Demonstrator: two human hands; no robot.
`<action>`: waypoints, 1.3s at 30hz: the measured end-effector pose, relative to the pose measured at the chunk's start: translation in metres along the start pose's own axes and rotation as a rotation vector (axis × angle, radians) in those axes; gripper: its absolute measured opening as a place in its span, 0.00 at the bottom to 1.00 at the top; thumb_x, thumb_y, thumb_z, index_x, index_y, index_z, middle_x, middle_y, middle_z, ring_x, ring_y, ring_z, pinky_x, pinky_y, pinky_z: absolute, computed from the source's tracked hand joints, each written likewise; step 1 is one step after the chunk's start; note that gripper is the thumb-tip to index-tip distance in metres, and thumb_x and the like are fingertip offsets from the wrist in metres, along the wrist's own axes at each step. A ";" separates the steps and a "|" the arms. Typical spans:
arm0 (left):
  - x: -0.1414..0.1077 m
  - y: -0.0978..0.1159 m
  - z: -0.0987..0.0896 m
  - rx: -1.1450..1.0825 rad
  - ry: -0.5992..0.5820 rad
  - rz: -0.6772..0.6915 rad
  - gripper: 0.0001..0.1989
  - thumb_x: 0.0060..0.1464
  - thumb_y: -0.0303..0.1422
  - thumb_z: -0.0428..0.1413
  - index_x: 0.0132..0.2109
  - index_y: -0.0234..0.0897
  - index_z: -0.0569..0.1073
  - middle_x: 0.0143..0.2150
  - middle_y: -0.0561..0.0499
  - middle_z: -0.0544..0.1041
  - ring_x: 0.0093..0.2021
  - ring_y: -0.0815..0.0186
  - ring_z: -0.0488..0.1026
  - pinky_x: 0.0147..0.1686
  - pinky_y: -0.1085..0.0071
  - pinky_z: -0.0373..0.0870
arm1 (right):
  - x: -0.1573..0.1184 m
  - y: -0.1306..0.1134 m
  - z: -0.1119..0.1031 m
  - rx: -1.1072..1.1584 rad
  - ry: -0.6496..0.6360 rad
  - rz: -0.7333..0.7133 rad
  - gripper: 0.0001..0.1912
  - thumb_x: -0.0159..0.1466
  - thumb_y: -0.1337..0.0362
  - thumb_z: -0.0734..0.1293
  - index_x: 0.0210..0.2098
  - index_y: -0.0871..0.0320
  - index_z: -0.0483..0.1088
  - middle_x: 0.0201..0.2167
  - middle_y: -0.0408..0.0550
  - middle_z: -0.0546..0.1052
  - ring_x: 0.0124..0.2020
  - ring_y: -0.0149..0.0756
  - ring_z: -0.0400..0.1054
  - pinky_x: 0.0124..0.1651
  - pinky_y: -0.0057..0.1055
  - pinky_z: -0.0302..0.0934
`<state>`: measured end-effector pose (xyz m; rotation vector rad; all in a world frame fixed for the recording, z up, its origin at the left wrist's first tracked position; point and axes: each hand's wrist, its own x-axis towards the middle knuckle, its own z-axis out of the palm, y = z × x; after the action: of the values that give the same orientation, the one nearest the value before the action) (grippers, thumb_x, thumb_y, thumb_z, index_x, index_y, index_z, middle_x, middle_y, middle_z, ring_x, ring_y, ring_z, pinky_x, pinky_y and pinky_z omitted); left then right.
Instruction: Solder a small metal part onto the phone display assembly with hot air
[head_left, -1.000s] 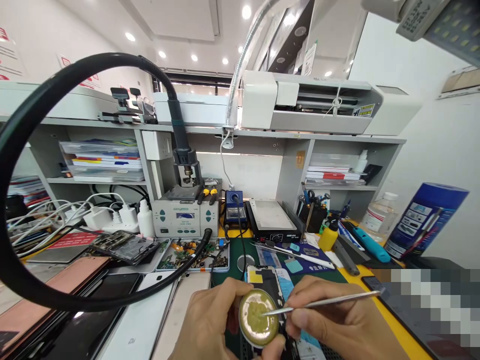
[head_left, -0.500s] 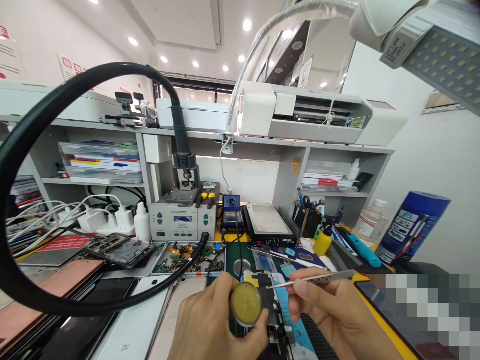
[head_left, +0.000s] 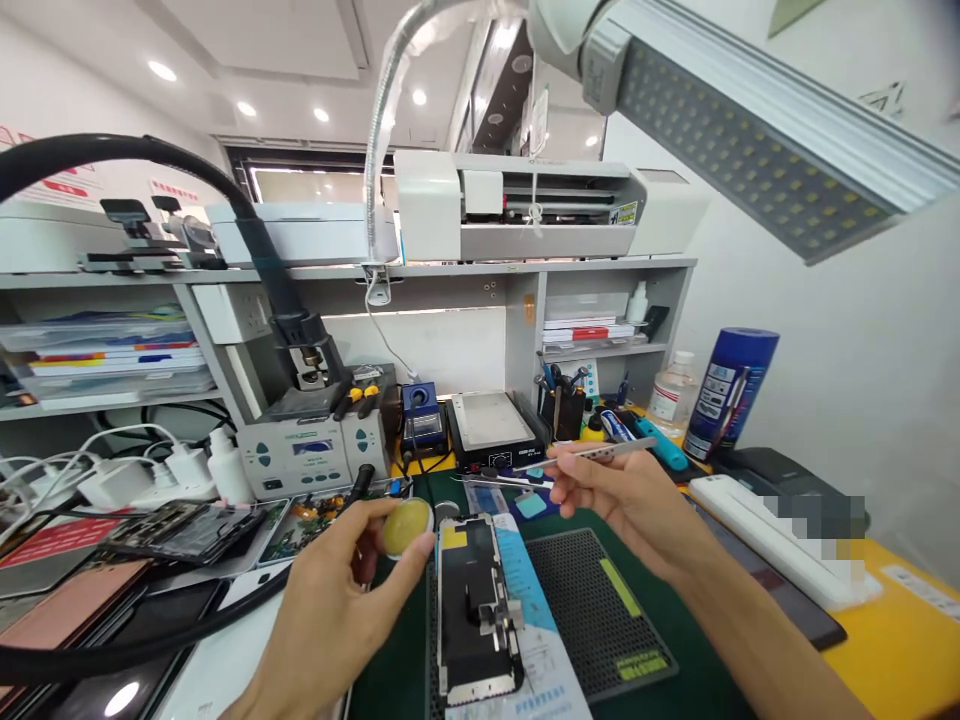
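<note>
My left hand (head_left: 341, 595) grips a small round tin (head_left: 406, 528) of yellowish paste between thumb and fingers, its top tilted toward me. In my right hand (head_left: 619, 500) is a pair of metal tweezers (head_left: 611, 451), pinched by thumb and fingers, tips pointing left and apart from the tin. Between and below the hands lies a phone screen assembly (head_left: 465, 590), its black back with metal edges and a yellow patch facing up. A blue and white sheet (head_left: 551, 655) lies partly under it, over a black perforated mat (head_left: 592, 590).
Behind stand a hot air station (head_left: 300, 460), a soldering station (head_left: 422, 415) and a heating plate (head_left: 491, 420). Several phones lie at the left, under a thick black hose (head_left: 255, 240). A blue can (head_left: 731, 390) stands right; an LED lamp (head_left: 742, 140) hangs above.
The tin and my left hand have moved left, off the phone part. The tweezers have lifted up and away from it. My view has swung to the right, showing more of the mat.
</note>
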<state>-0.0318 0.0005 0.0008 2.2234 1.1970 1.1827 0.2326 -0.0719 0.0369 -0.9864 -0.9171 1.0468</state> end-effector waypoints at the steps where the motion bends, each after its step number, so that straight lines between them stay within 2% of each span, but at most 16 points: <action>1: 0.003 0.004 -0.001 -0.005 -0.026 -0.021 0.22 0.57 0.54 0.54 0.44 0.41 0.73 0.25 0.56 0.71 0.25 0.65 0.65 0.25 0.69 0.64 | 0.001 -0.002 -0.003 0.005 -0.009 -0.005 0.13 0.59 0.61 0.77 0.38 0.65 0.80 0.31 0.51 0.80 0.30 0.35 0.74 0.31 0.30 0.69; 6: 0.027 0.033 -0.002 0.082 -0.205 0.008 0.24 0.59 0.55 0.50 0.47 0.39 0.72 0.25 0.55 0.71 0.25 0.62 0.68 0.26 0.68 0.63 | 0.001 -0.011 -0.016 0.034 -0.093 -0.018 0.12 0.62 0.60 0.74 0.37 0.65 0.79 0.30 0.51 0.80 0.29 0.35 0.75 0.29 0.30 0.69; 9: 0.046 0.048 0.007 0.137 -0.305 0.068 0.22 0.60 0.52 0.50 0.47 0.39 0.72 0.31 0.53 0.75 0.27 0.62 0.71 0.28 0.67 0.64 | 0.000 -0.015 -0.022 0.057 -0.125 -0.023 0.11 0.63 0.60 0.73 0.36 0.64 0.79 0.28 0.48 0.79 0.26 0.34 0.74 0.27 0.28 0.68; 13: 0.074 0.059 0.037 0.233 -0.468 0.165 0.18 0.60 0.48 0.54 0.44 0.37 0.73 0.35 0.50 0.77 0.32 0.62 0.74 0.31 0.66 0.67 | 0.002 -0.016 -0.028 0.092 -0.118 -0.024 0.10 0.63 0.61 0.72 0.34 0.63 0.77 0.23 0.44 0.76 0.20 0.29 0.71 0.19 0.23 0.62; 15: 0.089 0.061 0.056 0.320 -0.529 0.185 0.18 0.58 0.47 0.57 0.44 0.36 0.73 0.37 0.50 0.77 0.34 0.63 0.74 0.37 0.63 0.70 | 0.005 -0.015 -0.031 0.110 -0.107 -0.026 0.09 0.63 0.61 0.72 0.34 0.63 0.76 0.22 0.43 0.76 0.19 0.29 0.70 0.17 0.22 0.59; 19: 0.114 0.064 0.090 0.477 -0.684 0.170 0.16 0.60 0.44 0.58 0.45 0.35 0.74 0.42 0.48 0.77 0.39 0.62 0.76 0.41 0.59 0.74 | 0.014 -0.009 -0.038 0.128 -0.089 -0.022 0.09 0.67 0.62 0.68 0.34 0.62 0.72 0.22 0.40 0.74 0.18 0.26 0.67 0.16 0.20 0.57; 24: 0.125 0.062 0.115 0.613 -0.862 0.106 0.15 0.61 0.42 0.58 0.46 0.34 0.74 0.42 0.48 0.78 0.40 0.62 0.77 0.41 0.60 0.76 | 0.020 -0.004 -0.041 0.130 -0.088 -0.011 0.12 0.71 0.59 0.65 0.36 0.62 0.70 0.24 0.37 0.72 0.18 0.24 0.65 0.17 0.20 0.58; 26: 0.125 0.060 0.120 0.650 -0.887 0.080 0.15 0.61 0.42 0.58 0.47 0.34 0.74 0.45 0.48 0.77 0.41 0.61 0.77 0.41 0.59 0.76 | 0.020 -0.003 -0.041 0.137 -0.078 -0.017 0.12 0.71 0.59 0.65 0.37 0.62 0.70 0.24 0.37 0.71 0.18 0.24 0.65 0.17 0.20 0.58; 30: 0.125 0.057 0.124 0.724 -0.859 0.043 0.17 0.61 0.41 0.58 0.51 0.35 0.73 0.49 0.45 0.76 0.46 0.59 0.76 0.45 0.57 0.75 | 0.020 -0.002 -0.041 0.145 -0.061 -0.024 0.11 0.71 0.59 0.65 0.37 0.62 0.70 0.24 0.37 0.71 0.18 0.23 0.64 0.17 0.20 0.58; 39: 0.125 0.058 0.111 0.839 -0.893 -0.002 0.17 0.61 0.40 0.59 0.52 0.35 0.73 0.51 0.45 0.76 0.49 0.57 0.75 0.48 0.55 0.74 | 0.015 -0.005 -0.036 0.114 -0.090 0.008 0.11 0.69 0.61 0.67 0.33 0.60 0.68 0.21 0.38 0.73 0.17 0.25 0.66 0.16 0.20 0.57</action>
<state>0.1238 0.0762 0.0353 2.7619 1.3637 -0.4793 0.2709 -0.0654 0.0332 -0.8550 -0.9165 1.1453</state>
